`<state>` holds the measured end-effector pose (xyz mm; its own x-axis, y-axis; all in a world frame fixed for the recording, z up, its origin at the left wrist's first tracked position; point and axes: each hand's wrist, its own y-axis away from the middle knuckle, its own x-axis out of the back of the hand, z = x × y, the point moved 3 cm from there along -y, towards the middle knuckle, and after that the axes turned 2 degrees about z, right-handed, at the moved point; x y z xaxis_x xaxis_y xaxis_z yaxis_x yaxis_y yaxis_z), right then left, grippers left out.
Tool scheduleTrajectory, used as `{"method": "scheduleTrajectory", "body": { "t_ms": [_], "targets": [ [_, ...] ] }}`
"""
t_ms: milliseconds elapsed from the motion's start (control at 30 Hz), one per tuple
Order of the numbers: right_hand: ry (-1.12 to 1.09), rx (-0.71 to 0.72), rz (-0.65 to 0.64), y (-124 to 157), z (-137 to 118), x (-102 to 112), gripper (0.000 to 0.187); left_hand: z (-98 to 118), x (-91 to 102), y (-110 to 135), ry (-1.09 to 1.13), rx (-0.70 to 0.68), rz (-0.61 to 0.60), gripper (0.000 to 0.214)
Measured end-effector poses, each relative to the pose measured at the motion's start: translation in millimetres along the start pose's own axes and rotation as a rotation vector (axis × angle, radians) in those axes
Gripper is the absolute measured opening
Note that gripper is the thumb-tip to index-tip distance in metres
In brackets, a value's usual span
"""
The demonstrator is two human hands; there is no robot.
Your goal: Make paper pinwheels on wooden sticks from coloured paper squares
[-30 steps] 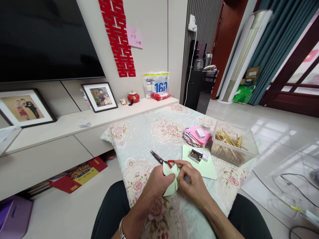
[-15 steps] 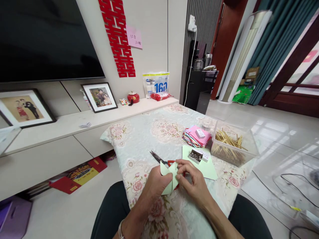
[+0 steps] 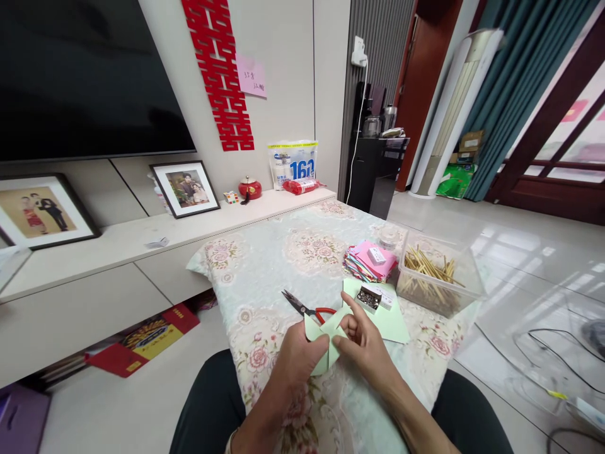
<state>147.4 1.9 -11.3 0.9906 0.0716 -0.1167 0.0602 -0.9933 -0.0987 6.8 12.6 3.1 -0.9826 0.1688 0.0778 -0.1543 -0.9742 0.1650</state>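
Observation:
A pale green sheet of paper (image 3: 326, 354), its corners bent inward like a pinwheel, is between my two hands above the table. My left hand (image 3: 300, 353) grips its left side, with the thumb pressed near the middle. At the right side, my right hand (image 3: 362, 337) pinches the paper with its thumb and bent fingers, while the index finger points up. Scissors (image 3: 302, 306) with red handles lie just behind the paper, blades apart and pointing away to the left. An open small box of metal tacks or pins (image 3: 368, 298) rests on flat green paper (image 3: 392, 325).
A clear plastic bin (image 3: 437, 293) of thin wooden sticks (image 3: 428, 268) stands at the table's right. Beside it is a stack of coloured paper (image 3: 368, 260) topped by a small white box (image 3: 377, 255). A floral cloth (image 3: 265, 271) covers the table.
My right hand's fingers have shifted on the paper: the index finger has lifted and the thumb has moved in toward the middle. A paper corner is bent further inward.

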Motion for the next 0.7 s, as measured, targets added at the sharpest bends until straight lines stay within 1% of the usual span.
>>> {"method": "scheduleTrajectory", "body": {
  "t_ms": [200,300,367,433,500,633,700],
  "targets": [
    [0.105,0.027,0.046,0,3,1,0.089,-7,-4.1,-4,-0.037,-0.056,0.006,0.036],
    [0.164,0.048,0.083,0,6,3,0.09,-7,-4.8,-3,-0.056,-0.04,0.024,0.035],
    [0.186,0.052,0.097,0,6,4,0.09,-5,-6.2,-1,-0.029,-0.027,-0.005,0.036],
    [0.191,0.046,0.094,0,5,5,0.09,-2,-7.5,0,0.014,-0.031,-0.041,0.038],
    [0.197,0.039,0.086,0,4,4,0.089,2,-7.3,1,0.031,-0.04,-0.052,0.038],
    [0.211,0.042,0.067,1,3,0,0.084,4,-4.6,2,0.04,-0.037,-0.044,0.031],
    [0.189,0.048,0.028,0,1,1,0.08,4,-3.0,2,0.078,-0.034,-0.033,0.027]
  ]
}}
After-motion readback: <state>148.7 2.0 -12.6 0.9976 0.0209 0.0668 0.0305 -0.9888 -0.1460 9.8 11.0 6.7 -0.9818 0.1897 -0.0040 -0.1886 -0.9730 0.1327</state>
